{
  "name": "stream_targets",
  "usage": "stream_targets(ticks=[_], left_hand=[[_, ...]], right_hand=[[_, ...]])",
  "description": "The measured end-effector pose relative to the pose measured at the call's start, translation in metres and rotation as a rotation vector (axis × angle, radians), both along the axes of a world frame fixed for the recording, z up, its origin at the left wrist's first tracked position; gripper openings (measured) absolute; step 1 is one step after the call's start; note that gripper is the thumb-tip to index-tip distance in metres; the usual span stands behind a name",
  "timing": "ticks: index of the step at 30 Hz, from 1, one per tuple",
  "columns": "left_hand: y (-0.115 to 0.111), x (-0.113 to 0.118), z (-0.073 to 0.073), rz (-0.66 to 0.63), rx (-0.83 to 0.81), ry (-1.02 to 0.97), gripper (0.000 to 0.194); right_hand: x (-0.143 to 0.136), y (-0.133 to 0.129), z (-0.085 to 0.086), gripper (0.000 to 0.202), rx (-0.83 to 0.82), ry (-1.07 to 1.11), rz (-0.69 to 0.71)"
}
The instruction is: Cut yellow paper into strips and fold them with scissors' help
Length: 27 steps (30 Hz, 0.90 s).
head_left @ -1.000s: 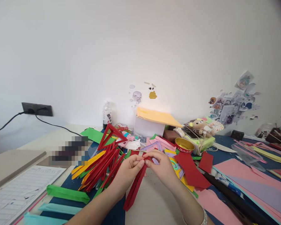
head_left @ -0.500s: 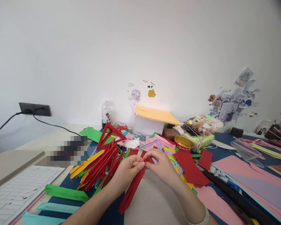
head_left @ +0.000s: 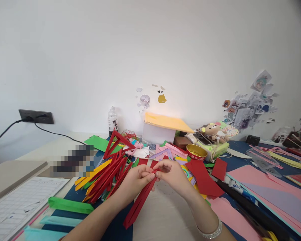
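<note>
Plain white wall (head_left: 140, 50) behind a blue-and-cream desk (head_left: 117, 229) strewn with coloured paper (head_left: 278, 197). Heaped at left, folded red and yellow paper strips (head_left: 107, 180), likely gathered for easy reach. Against the wall, a white box-shaped block (head_left: 157, 134) (inside hidden), topped with orange-yellow sheets (head_left: 167, 122). At centre, left hand (head_left: 137, 180) and right hand (head_left: 175, 177) close together, both pinching the upper end of a long folded red paper strip (head_left: 134, 212), apparently to keep the fold tight; lower end slanting down leftward. Farther back, a clear plastic bottle (head_left: 112, 120), contents unclear, and an open round red-and-gold tin (head_left: 197, 156), showing gold inner wall.
</note>
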<state>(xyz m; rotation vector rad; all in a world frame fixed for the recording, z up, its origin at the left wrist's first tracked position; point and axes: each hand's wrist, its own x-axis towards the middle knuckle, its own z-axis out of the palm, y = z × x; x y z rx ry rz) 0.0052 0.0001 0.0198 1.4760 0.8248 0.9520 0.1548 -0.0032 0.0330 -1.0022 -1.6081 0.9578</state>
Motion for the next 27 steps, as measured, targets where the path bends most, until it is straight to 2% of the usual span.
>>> stream_targets(ticks=[7,15,22,27], left_hand=[[-0.002,0.001,0.005,0.047,0.000,-0.031,0.033],[-0.004,0.001,0.009,0.085,0.007,0.006,0.028],[-0.004,-0.001,0.008,0.070,0.006,-0.024,0.028],[-0.004,-0.001,0.005,0.048,0.041,-0.078,0.027]], right_hand=[[-0.006,0.005,-0.010,0.010,0.055,0.107,-0.087],[-0.004,0.007,-0.011,0.010,-0.040,0.205,0.015],[-0.004,0.009,-0.013,0.012,0.065,0.122,-0.062],[-0.002,0.008,-0.016,0.014,0.210,-0.003,-0.092]])
